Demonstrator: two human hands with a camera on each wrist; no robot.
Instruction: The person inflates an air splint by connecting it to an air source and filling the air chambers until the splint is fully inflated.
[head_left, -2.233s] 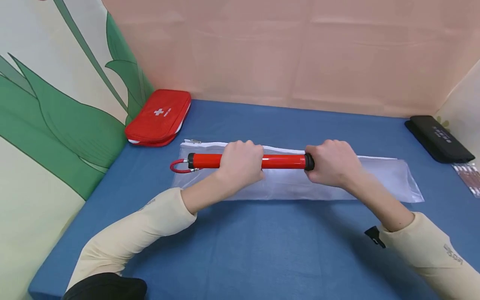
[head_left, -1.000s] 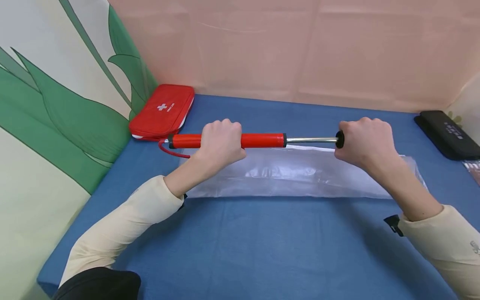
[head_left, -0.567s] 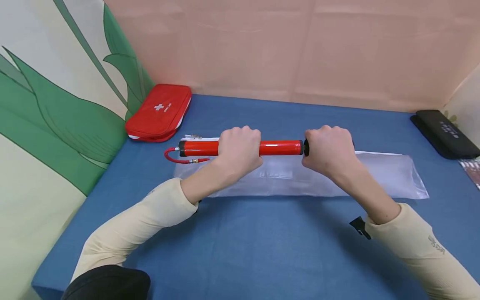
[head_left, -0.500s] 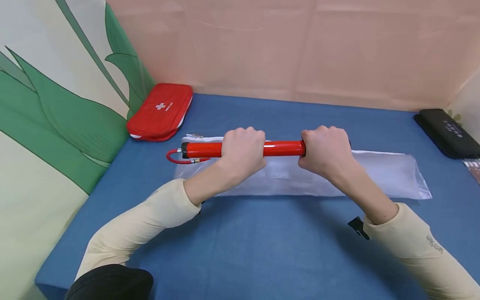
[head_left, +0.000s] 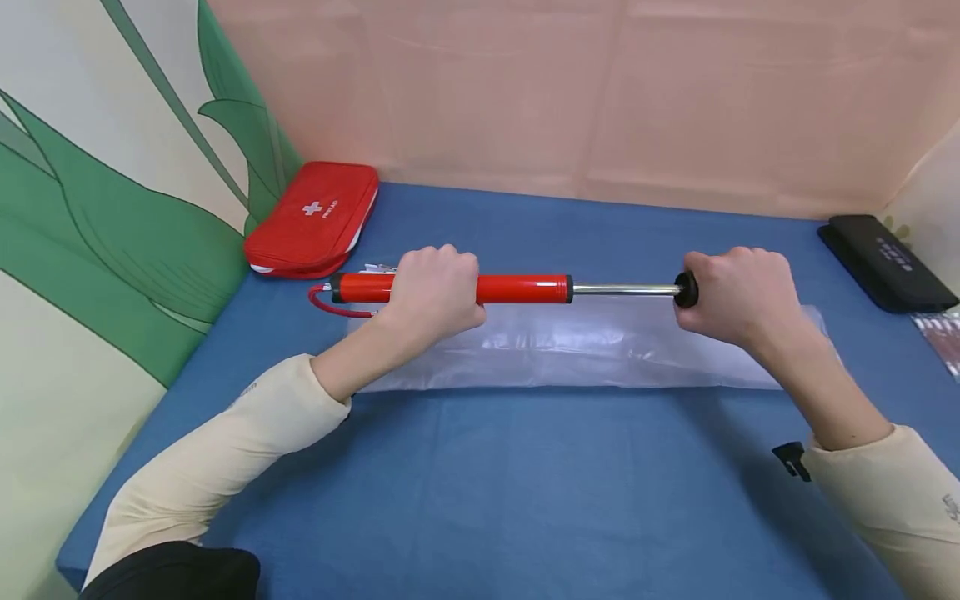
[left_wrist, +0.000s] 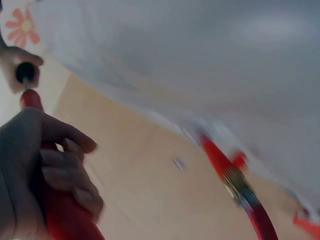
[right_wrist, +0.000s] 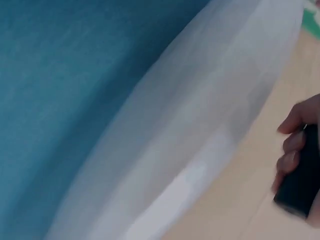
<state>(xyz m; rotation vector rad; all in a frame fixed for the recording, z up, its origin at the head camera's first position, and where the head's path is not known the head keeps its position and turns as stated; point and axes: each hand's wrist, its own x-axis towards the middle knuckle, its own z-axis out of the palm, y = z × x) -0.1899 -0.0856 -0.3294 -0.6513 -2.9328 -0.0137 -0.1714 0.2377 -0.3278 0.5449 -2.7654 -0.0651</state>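
Observation:
A red hand pump (head_left: 525, 289) is held level over a long translucent plastic zip bag (head_left: 570, 354). My left hand (head_left: 431, 292) grips the pump's red barrel left of its middle. The black handle (right_wrist: 299, 175) is gripped by my right hand (head_left: 738, 293), its fingers curled round it in the right wrist view. Between barrel and handle a long stretch of silver rod (head_left: 624, 290) shows, so the pump is drawn out. A short red hose (head_left: 324, 306) bends back from the barrel's left end; its brass fitting (left_wrist: 235, 182) appears blurred in the left wrist view.
A red first aid pouch (head_left: 315, 218) lies at the back left of the blue table (head_left: 480, 483). At the back right rests a black case (head_left: 888, 262), with a flat clear packet (head_left: 939, 337) beside it. A pink backdrop (head_left: 555, 100) stands behind.
The right hand has pushed the handle in to the barrel and pulled it out to the right again, baring the rod. The left hand has shifted left with the barrel.

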